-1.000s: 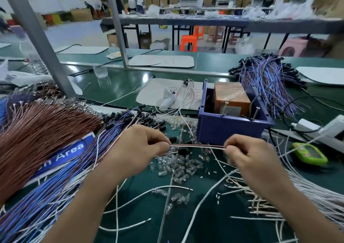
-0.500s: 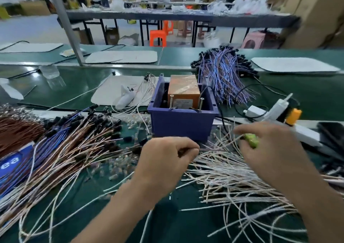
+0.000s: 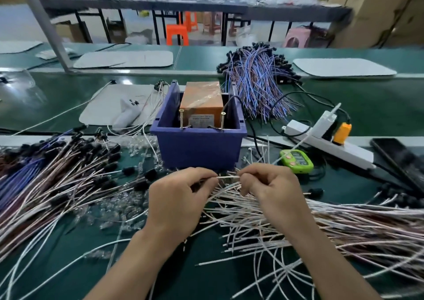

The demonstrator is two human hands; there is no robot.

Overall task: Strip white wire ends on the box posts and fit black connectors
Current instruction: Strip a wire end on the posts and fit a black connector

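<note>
Wire, thin and white [image 3: 228, 177], is pinched level between the person's two hands, its long axis running left to right just above the loose heap of cut white wires [image 3: 298, 219] on the green bench mat [image 3: 378, 107]. The left hand [image 3: 179, 204] is closed on one end and the right hand [image 3: 271, 190] on the other, the two close together with only a short bare stretch of wire showing between the fingertips. Straight ahead of both hands, and near, stands the purple plastic bin [image 3: 198, 147] holding an orange block wrapped in clear film [image 3: 202, 101]; two upright brass posts [image 3: 181, 118] rise at its front edge. The left post lies nearer the left hand, the right post nearer the right, so the coming move is probably a short forward and upward carry, with the wire's end turned toward a post. Black connectors already fitted on pinkish leads [image 3: 110, 162] lie to the left. A small label on the block's face carries print too fine to read.
</note>
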